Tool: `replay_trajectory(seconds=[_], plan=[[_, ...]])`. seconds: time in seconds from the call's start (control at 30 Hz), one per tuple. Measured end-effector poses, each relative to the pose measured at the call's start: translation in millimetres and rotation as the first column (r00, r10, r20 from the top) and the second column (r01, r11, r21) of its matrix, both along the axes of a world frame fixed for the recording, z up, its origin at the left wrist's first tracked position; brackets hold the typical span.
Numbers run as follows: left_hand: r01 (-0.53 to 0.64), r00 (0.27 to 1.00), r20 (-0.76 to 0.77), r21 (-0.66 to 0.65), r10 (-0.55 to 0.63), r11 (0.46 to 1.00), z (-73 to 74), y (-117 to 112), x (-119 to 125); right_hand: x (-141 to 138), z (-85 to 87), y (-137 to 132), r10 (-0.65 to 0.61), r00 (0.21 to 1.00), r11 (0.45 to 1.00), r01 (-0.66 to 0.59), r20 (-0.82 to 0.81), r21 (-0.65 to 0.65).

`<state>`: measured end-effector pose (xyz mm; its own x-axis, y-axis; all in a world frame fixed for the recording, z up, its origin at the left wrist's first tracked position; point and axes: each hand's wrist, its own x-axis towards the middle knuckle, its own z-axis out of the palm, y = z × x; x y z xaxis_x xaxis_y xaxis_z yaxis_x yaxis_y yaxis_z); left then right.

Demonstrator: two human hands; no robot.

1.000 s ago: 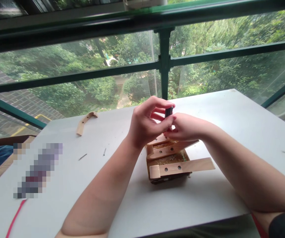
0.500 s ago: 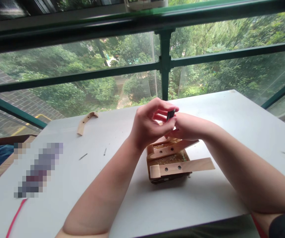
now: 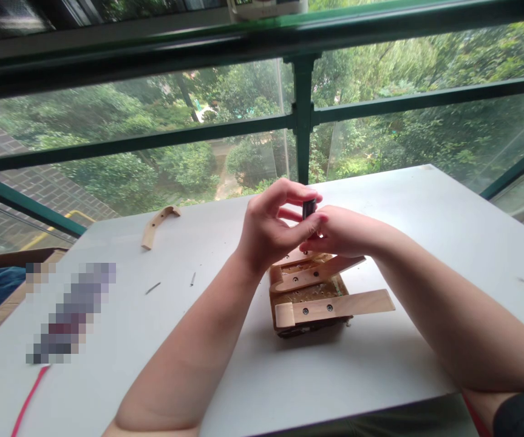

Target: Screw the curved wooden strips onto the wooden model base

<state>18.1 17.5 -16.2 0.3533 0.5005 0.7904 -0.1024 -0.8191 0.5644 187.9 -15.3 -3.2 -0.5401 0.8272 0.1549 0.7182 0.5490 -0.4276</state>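
A screwdriver [image 3: 309,207] stands nearly upright; only its black handle shows, and its shaft is hidden. My left hand [image 3: 274,215] pinches the top of the handle between thumb and fingers. Lower down, my right hand [image 3: 337,229] closes around the tool, its fingers partly hidden. Beneath both hands is a brown block [image 3: 309,294] with small holes. Across it lie a near wooden strip [image 3: 359,303] and a middle wooden strip [image 3: 305,278], each with two dark screws. A third wooden piece [image 3: 292,255] at the back is mostly covered by my hands.
On the white table [image 3: 425,273], a curved wooden piece [image 3: 153,226] lies at the back left. Two loose screws, one [image 3: 153,288] and another [image 3: 193,279], lie left of my forearm. A blurred-out object [image 3: 73,315] and a pink strap [image 3: 29,397] are farther left.
The screwdriver handle has turned more upright. My left fingers have shifted slightly left with its top, while the block and strips stay put.
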Motion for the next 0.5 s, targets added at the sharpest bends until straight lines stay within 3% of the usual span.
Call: replay_trajectory(seconds=[0.5], plan=[[-0.076, 0.996, -0.044, 0.116, 0.082, 0.990, 0.5, 8, -3, 0, -13.0, 4, -0.062, 0.996, 0.997, 0.059, 0.060, 0.053]])
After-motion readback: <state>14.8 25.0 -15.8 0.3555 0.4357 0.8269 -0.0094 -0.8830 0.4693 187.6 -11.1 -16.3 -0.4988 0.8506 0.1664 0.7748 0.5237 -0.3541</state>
